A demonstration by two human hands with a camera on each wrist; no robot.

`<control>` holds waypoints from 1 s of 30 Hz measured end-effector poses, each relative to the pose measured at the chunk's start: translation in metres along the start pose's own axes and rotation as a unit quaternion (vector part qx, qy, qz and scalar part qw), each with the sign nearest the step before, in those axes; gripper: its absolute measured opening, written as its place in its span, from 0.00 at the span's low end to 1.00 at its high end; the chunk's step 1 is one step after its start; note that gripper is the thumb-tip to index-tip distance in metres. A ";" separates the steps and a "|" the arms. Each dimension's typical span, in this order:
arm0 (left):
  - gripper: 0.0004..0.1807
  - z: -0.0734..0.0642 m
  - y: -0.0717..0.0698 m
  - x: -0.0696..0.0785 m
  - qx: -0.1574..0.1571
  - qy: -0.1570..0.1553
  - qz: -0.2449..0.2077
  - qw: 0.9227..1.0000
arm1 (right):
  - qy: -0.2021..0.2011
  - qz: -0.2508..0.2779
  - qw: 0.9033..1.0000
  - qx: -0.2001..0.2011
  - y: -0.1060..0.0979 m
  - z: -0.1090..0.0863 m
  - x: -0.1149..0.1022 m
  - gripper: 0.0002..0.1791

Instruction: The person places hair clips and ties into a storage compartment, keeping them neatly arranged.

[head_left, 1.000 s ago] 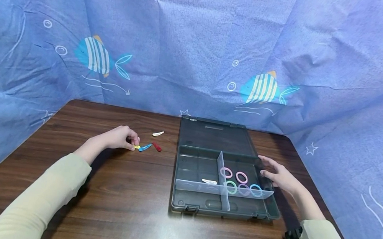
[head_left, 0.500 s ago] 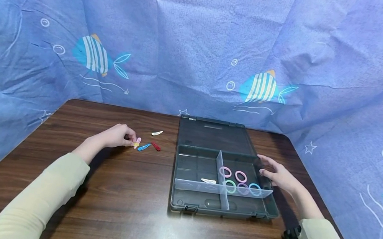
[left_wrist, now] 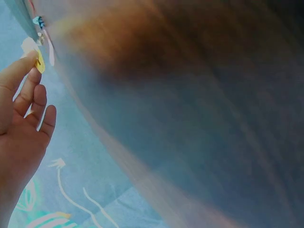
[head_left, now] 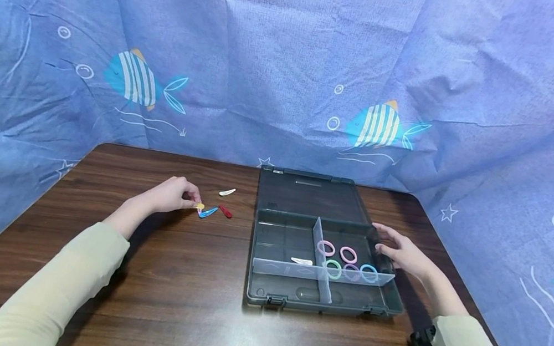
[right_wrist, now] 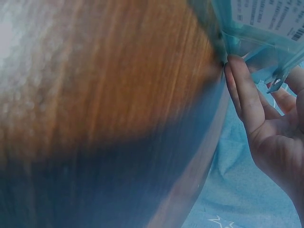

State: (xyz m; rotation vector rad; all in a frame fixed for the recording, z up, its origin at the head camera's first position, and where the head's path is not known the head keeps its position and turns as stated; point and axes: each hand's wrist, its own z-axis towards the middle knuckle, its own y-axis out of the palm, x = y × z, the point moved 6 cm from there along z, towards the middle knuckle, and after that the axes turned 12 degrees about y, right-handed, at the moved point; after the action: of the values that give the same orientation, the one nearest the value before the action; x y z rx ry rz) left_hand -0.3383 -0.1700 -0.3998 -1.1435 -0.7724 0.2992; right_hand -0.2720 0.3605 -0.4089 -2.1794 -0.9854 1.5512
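Well, left hand pinches yellow clip, right hand touches box

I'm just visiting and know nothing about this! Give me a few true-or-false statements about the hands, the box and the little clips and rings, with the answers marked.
1. The left hand has a yellow clip in its grip. True.
2. The lid is closed. False: the lid is open.
3. The right hand touches the right side of the box. True.
4. The red clip is inside the box. False: the red clip lies on the table.
5. The box holds five rings. True.
6. The rings share a compartment with a white clip. False: the white clip lies left of the divider, the rings right of it.
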 end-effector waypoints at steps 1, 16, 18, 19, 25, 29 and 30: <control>0.05 0.001 -0.001 0.001 0.002 -0.002 0.001 1.000 | -0.001 0.000 1.000 -0.001 0.000 0.000 -0.001 0.34; 0.03 0.010 -0.010 0.024 0.023 0.010 0.004 1.000 | 0.002 0.000 1.000 -0.004 0.000 0.000 0.000 0.34; 0.03 0.011 -0.011 0.028 0.028 0.011 0.002 1.000 | 0.004 0.002 1.000 -0.005 0.000 0.000 0.001 0.34; 0.03 0.011 -0.012 0.029 0.031 0.009 -0.001 0.999 | 0.004 0.002 1.000 -0.005 0.000 0.000 0.001 0.34; 0.02 0.015 -0.016 0.039 0.051 -0.012 -0.028 0.998 | 0.010 0.001 1.000 -0.003 -0.001 0.002 0.003 0.33; 0.02 0.018 -0.019 0.049 0.057 -0.028 -0.073 0.995 | 0.011 0.001 1.000 -0.004 -0.001 0.002 0.004 0.34; 0.02 0.019 -0.021 0.053 0.059 -0.030 -0.078 0.995 | 0.011 0.002 1.000 -0.004 -0.001 0.002 0.004 0.33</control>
State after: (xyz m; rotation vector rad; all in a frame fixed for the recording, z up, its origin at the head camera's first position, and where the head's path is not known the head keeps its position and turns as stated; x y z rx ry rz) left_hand -0.3170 -0.1346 -0.3567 -0.9607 -0.8802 0.2462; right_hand -0.2738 0.3635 -0.4120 -2.2004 -0.9833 1.5228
